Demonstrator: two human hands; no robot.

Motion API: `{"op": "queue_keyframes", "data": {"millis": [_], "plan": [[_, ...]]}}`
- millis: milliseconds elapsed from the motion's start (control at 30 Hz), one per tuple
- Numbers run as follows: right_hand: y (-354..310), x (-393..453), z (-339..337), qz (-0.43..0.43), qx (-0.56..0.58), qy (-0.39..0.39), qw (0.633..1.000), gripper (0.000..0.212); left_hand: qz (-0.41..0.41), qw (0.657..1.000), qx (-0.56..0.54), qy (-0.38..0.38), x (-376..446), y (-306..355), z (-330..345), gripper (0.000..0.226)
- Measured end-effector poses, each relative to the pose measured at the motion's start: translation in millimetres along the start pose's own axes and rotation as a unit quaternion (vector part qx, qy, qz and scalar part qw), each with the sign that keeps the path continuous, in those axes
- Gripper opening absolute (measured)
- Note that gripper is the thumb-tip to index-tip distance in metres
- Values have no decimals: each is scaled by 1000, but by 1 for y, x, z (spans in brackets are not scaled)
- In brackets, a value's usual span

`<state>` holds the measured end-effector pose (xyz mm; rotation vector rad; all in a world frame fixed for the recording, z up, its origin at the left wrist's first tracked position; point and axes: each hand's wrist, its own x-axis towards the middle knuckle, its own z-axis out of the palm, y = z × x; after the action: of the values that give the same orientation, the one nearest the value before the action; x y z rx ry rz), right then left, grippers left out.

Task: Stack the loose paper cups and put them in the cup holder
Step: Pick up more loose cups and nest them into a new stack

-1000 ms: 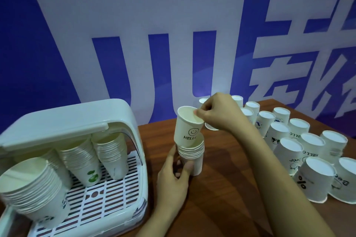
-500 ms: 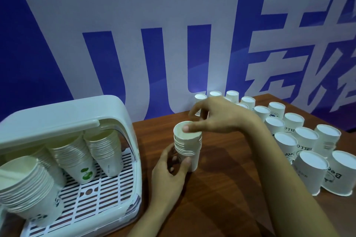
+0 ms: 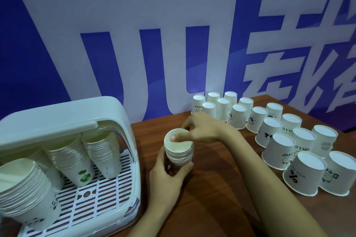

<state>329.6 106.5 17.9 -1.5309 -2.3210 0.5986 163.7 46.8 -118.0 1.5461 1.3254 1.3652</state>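
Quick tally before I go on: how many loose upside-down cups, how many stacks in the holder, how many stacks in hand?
Loose upside-down cups: 16
Stacks in the cup holder: 4
Held stack, gripped by the left hand, right hand pinching its top rim: 1
Total: 21

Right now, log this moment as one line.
left hand: grips cup stack | right hand: thumb in top cup | loose cups: upside down | cup holder: holds stacks

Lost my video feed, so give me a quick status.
Left hand grips stack; right hand thumb inside top cup. Loose cups upside down, right. Cup holder open, unobstructed.
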Motion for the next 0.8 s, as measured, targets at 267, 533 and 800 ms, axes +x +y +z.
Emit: {"op": "queue_keyframes", "data": {"millis": [267,533,800], "plan": [[80,16,2,128,-41,342,930,39,3,1000,16,6,0,-3,-1,83],[107,25,31,200,-210,252,923,98,-9,1000,16,-2,1,-2,-1,79],[102,24,30,227,-148,319,908,62,-5,1000,14,-1,1,-2,-2,71]]}}
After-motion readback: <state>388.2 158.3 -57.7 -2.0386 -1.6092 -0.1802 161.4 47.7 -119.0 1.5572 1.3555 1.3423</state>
